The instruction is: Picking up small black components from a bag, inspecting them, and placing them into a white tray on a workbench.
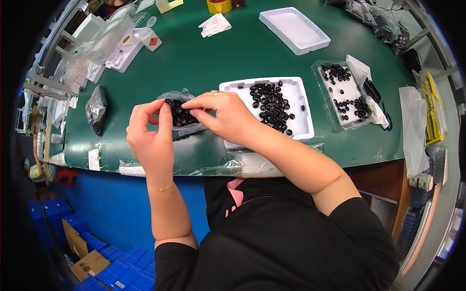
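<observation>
My left hand (153, 133) is closed in a pinch at the left rim of an open clear plastic bag (191, 130) full of small black round parts (180, 119). A dark bit shows at its fingertips, too small to name. From the right, my right hand (221, 114) reaches over the same bag, its thumb and fingers drawn together above the black parts. Whatever lies between those fingers is hidden. Just right of the bag stands a white foam tray (307, 116) with many loose black parts (272, 104) spread in it.
A clear tray (335, 121) with more black parts lies at the right. Farther back are a white tray (296, 30), a white glove (214, 25) and yellow tape (219, 6). At the left are a filled bag (96, 110) and a bottle (149, 39).
</observation>
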Motion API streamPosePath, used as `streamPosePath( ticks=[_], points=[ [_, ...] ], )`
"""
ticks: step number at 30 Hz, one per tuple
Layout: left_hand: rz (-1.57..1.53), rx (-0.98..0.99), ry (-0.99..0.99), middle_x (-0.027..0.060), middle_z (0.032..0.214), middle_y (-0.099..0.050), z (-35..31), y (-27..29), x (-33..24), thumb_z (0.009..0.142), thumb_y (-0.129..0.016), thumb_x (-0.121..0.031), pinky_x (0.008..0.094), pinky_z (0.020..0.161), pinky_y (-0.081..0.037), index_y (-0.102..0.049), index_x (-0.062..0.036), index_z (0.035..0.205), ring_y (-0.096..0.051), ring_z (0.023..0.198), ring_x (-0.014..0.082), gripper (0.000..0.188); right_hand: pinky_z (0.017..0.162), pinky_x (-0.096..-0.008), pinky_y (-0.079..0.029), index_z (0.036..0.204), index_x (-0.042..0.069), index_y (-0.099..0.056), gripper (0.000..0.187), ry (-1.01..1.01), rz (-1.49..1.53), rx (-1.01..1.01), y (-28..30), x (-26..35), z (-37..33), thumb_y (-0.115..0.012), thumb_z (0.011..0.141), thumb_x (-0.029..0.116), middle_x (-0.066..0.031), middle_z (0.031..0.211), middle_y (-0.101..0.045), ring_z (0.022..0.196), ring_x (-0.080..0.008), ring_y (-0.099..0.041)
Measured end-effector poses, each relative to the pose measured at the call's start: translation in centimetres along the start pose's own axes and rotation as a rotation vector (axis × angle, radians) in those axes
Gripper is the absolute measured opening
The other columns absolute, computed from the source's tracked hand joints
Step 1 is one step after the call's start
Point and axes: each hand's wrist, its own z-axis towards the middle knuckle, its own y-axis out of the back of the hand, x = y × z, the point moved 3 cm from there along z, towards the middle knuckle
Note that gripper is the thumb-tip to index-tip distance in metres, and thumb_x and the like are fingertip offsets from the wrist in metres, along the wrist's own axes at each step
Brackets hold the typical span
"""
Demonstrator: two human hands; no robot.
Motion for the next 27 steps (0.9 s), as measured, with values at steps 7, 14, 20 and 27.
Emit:
streamPosePath(
  ticks=[7,14,20,27],
  points=[
    [0.44,0.058,-0.238,0.0016,0.09,-0.057,0.2,-3.0,0.5,0.07,-0.064,-0.001,0.0314,0.072,-0.04,-0.064,-0.0082,0.085,-0.052,0.084,0.021,0.016,0.066,-0.0302,-0.048,0.089,0.004,-0.066,0.013,-0.079,-0.349,-0.026,5.3,-2.8,-0.3,-0.061,0.076,0.005,-0.0093,0.084,-0.064,0.071,-0.0219,-0.059],
    [0.246,0.517,-0.448,0.0074,0.083,-0.056,-2.8,-11.6,-0.3,0.068,-0.067,-0.008,0.0351,0.068,-0.047,-0.062,-0.005,0.081,-0.056,0.079,0.025,0.013,0.069,-0.0342,-0.047,0.081,0.003,-0.066,0.009,-0.241,-0.745,0.179,10.3,-4.1,-2.6,-0.063,0.074,0.008,-0.009,0.077,-0.062,0.072,-0.0232,-0.057],
    [0.351,0.715,-0.358,0.0118,0.079,-0.055,-3.6,-13.5,1.0,0.072,-0.065,-0.01,0.0364,0.068,-0.049,-0.058,-0.0015,0.075,-0.058,0.08,0.0284,0.011,0.07,-0.0341,-0.046,0.078,0.004,-0.065,0.007,-0.388,-0.749,0.184,10.3,-4.5,-3.6,-0.064,0.073,0.009,-0.0083,0.074,-0.06,0.077,-0.0238,-0.057],
    [0.162,0.62,-0.334,0.0122,0.078,-0.061,-3.2,-12.5,1.0,0.08,-0.058,-0.009,0.0341,0.066,-0.049,-0.061,0.0004,0.082,-0.061,0.075,0.0265,0.01,0.067,-0.0319,-0.047,0.081,0.003,-0.064,0.008,-0.17,-0.787,0.144,9.1,-4.9,-4.2,-0.064,0.074,0.007,-0.0081,0.075,-0.06,0.07,-0.0212,-0.058]
  ],
)
